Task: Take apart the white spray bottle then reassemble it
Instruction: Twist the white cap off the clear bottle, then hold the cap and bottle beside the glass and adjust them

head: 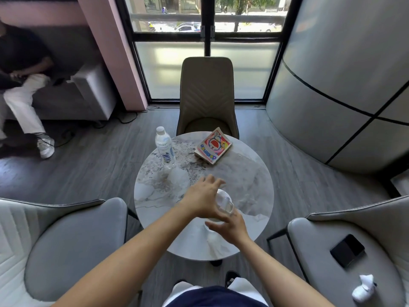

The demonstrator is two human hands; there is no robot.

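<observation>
The white spray bottle (225,202) stands on the near right part of the round marble table (250,173); only its translucent top and a strip of its body show between my hands. My right hand (231,229) wraps the body from the near right side. My left hand (202,199) lies against the top from the left. Its fingers are spread and stretched past the bottle, and its thumb crosses the front. The bottle's lower part is hidden behind both hands, and the image is slightly blurred there.
A clear water bottle (164,147) stands at the table's far left, and a comic book (213,146) lies at the far side. Chairs ring the table. The right chair holds a black device (347,250) and a white object (364,289). A person sits on a sofa at left.
</observation>
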